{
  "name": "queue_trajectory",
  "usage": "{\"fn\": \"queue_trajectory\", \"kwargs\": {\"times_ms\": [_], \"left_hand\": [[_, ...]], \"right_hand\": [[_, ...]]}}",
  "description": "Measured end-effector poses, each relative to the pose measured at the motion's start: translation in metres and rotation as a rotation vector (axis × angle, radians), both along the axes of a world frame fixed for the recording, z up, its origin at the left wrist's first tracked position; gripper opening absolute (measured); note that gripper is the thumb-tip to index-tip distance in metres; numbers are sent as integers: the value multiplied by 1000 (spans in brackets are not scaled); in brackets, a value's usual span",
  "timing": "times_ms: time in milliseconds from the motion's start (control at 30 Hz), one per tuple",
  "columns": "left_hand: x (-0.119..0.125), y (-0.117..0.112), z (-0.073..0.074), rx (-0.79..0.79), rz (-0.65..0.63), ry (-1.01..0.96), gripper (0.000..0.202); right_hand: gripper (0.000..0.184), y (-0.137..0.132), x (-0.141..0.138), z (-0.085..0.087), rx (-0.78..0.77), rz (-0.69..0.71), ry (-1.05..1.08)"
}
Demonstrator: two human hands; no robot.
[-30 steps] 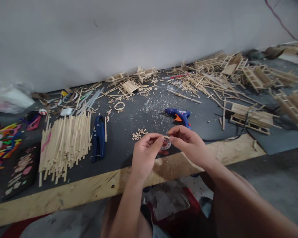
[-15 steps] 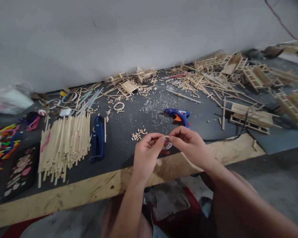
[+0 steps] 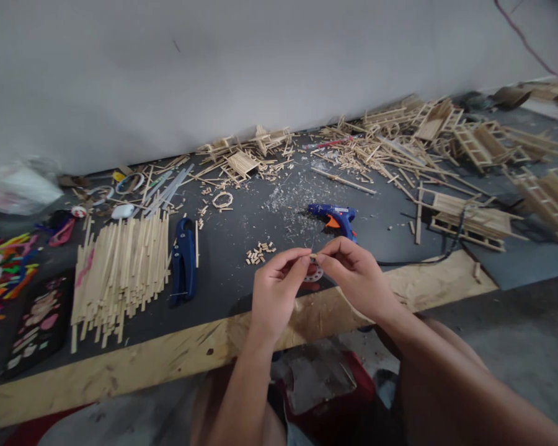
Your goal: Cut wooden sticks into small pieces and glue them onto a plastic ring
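Both hands meet over the table's front edge, fingertips pinched round a small piece of wooden stick [image 3: 313,256]. My left hand [image 3: 279,285] grips its left end between thumb and forefinger. On the right end, my right hand [image 3: 356,272] pinches in the same way. Just below the fingertips shows a pale round disc with holes [image 3: 314,274], partly hidden by the hands. A blue glue gun [image 3: 335,214] with an orange trigger lies beyond my right hand. Left of my left hand is a little heap of short cut stick pieces [image 3: 259,253].
A blue cutter [image 3: 184,260] lies beside a stack of long wooden sticks [image 3: 121,272]. Small stick-built models [image 3: 469,214] and loose sticks crowd the back and right. The glue gun's black cord [image 3: 428,261] runs rightward. A dark phone-like slab [image 3: 39,322] and coloured pipe cleaners [image 3: 9,272] sit at left.
My fingers have shifted very slightly around the small wooden piece, and a little more of the pale disc shows below them. The other things stay where they were.
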State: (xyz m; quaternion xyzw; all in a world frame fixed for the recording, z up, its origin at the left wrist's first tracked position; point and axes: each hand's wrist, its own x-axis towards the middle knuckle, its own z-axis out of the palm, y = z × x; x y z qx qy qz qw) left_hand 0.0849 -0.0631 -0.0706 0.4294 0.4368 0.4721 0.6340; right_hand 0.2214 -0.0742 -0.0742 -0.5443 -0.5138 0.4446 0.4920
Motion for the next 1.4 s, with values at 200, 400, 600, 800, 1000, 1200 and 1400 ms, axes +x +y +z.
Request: {"fn": "queue_trajectory", "kwargs": {"times_ms": [200, 400, 600, 800, 1000, 1200, 1400], "left_hand": [[1, -1, -1, 14, 3, 14, 15], [2, 0, -3, 20, 42, -22, 14], [2, 2, -5, 6, 65, -67, 15], [3, 1, -4, 18, 68, -69, 16], [4, 1, -3, 20, 56, -72, 16], [4, 2, -3, -8, 68, -87, 18], [-2, 5, -4, -80, 98, -149, 22]], "right_hand": [[11, -1, -1, -2, 10, -2, 1], [12, 2, -1, -2, -19, 38, 59], [11, 0, -1, -2, -12, 25, 168], [8, 0, -3, -1, 5, 31, 122], [8, 1, -3, -2, 7, -5, 116], [8, 2, -2, 0, 13, -20, 155], [8, 20, 32, 0, 25, -223, 179]]}}
